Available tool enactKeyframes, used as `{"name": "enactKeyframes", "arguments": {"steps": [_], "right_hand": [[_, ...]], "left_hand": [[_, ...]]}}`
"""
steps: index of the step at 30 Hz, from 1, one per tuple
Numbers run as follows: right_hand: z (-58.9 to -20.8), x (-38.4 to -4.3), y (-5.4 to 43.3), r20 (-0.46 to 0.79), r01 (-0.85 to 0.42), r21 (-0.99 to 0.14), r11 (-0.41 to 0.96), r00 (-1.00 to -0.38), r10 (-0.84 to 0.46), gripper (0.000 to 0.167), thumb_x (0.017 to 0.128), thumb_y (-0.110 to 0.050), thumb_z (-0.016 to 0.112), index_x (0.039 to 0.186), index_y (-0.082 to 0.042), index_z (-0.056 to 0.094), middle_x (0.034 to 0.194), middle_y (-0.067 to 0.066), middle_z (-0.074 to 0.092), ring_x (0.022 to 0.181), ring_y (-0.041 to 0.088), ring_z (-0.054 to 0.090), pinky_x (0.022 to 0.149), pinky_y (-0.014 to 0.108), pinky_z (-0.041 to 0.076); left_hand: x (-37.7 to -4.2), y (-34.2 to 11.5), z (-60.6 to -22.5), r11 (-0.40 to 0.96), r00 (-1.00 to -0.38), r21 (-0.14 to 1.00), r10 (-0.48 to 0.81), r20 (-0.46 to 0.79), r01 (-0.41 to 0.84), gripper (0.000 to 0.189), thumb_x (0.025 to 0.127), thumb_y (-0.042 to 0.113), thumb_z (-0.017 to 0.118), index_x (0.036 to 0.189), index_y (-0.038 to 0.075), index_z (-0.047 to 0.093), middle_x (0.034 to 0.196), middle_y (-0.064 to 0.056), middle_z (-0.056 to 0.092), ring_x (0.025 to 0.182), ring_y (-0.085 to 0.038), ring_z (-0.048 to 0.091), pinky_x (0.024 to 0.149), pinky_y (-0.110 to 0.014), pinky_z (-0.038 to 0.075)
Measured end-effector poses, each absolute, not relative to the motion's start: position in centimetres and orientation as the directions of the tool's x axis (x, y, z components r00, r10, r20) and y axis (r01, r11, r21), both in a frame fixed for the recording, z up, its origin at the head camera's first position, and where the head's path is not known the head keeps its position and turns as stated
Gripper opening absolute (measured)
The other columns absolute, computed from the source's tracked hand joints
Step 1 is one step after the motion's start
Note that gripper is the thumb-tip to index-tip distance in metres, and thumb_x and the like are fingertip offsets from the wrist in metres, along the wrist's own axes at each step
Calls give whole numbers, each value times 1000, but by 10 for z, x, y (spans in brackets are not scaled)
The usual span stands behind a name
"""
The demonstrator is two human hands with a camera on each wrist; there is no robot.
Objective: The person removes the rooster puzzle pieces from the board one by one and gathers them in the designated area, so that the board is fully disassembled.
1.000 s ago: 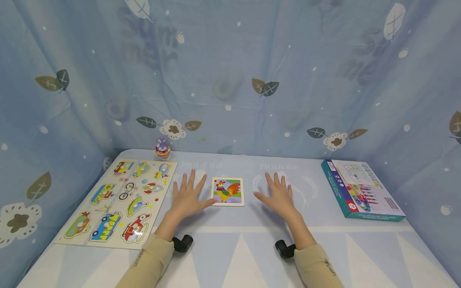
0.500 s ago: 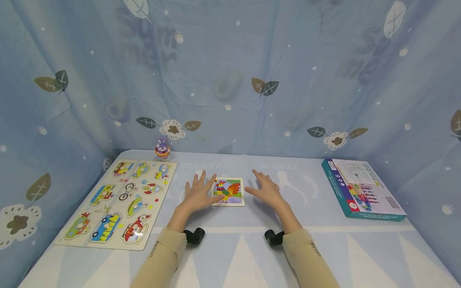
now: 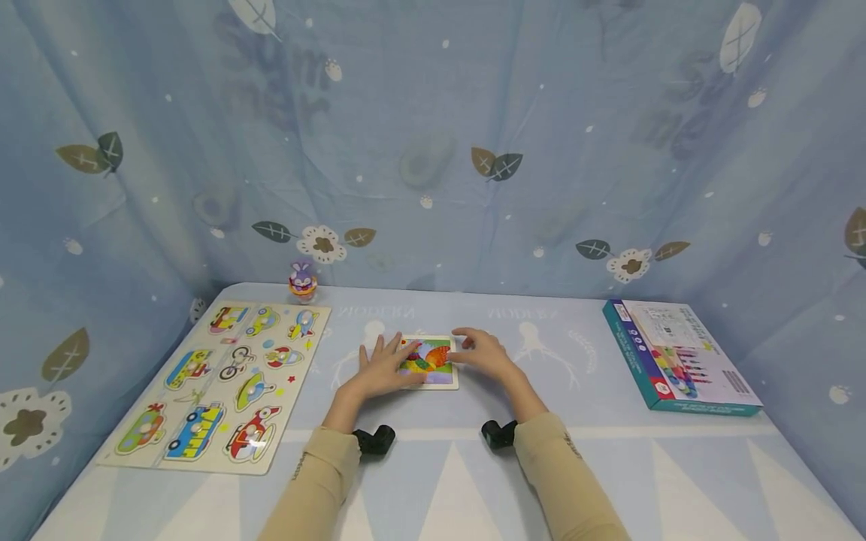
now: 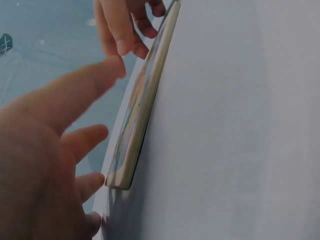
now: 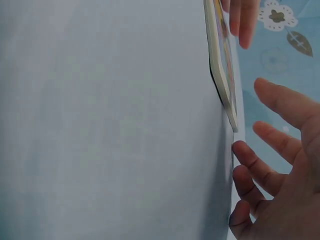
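Note:
A small square board (image 3: 436, 376) with a colourful rooster picture and a pale wooden rim lies flat at the middle of the table. My left hand (image 3: 380, 370) is spread over its left side, thumb and a finger overlapping the picture in the head view. From the other side, my right hand (image 3: 489, 356) reaches to the right edge with its fingers lightly bent. The left wrist view shows the board's thick pale edge (image 4: 142, 115), with the left hand (image 4: 40, 125) relaxed beside it. In the right wrist view, the right hand's fingertips (image 5: 243, 151) are near a corner, holding nothing.
A large peg puzzle board (image 3: 216, 391) with vehicle pictures lies on the left of the table. Behind it stands a purple rabbit figurine (image 3: 302, 279). A flat teal-edged box (image 3: 683, 357) lies at the right. A blue patterned curtain (image 3: 433, 135) surrounds the table.
Both hands have moved inward, closing on the rooster board from its two sides. Their fingers were more widely spread a second ago. The board has stayed in place.

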State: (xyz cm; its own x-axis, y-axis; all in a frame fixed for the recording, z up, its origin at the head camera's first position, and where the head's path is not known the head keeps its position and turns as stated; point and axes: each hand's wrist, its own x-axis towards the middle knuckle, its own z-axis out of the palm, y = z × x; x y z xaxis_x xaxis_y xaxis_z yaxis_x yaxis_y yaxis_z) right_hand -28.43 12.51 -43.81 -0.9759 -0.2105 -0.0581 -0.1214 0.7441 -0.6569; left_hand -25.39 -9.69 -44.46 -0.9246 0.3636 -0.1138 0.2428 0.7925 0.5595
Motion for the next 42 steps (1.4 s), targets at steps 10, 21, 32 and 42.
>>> {"name": "enactKeyframes", "arguments": {"steps": [10,21,32,42], "right_hand": [[-439,-291,113,-120,-128,-555,822,-966,-231,42,77,-35,73,114,-19,62,101,8,56,93,24,49,79,44,39],[-431,-296,110,-187,-126,-527,841,-948,-259,37,75,-31,76,108,-21,62,104,9,54,90,23,51,76,41,42],[-424,-295,106,-171,-143,-482,864,-952,-253,36,73,-29,78,103,-17,63,115,13,56,102,28,52,87,46,44],[-428,-302,107,-213,-120,-502,856,-943,-257,34,72,-31,76,98,-19,59,109,10,50,96,27,47,82,45,41]], "left_hand": [[-249,-94,-450,810,-917,495,395,-63,315,64,82,50,60,139,27,44,153,-16,16,137,-48,-2,98,-71,-10],[-246,-90,-447,828,-926,479,369,-79,290,65,81,51,62,139,29,44,153,-16,16,137,-46,0,100,-69,-9],[-247,-88,-446,840,-927,454,368,-76,296,65,80,52,62,138,29,44,153,-15,17,137,-46,2,100,-69,-7],[-249,-87,-447,852,-929,433,361,-78,295,65,80,53,62,138,29,45,152,-15,20,137,-47,5,100,-70,-4]]}}
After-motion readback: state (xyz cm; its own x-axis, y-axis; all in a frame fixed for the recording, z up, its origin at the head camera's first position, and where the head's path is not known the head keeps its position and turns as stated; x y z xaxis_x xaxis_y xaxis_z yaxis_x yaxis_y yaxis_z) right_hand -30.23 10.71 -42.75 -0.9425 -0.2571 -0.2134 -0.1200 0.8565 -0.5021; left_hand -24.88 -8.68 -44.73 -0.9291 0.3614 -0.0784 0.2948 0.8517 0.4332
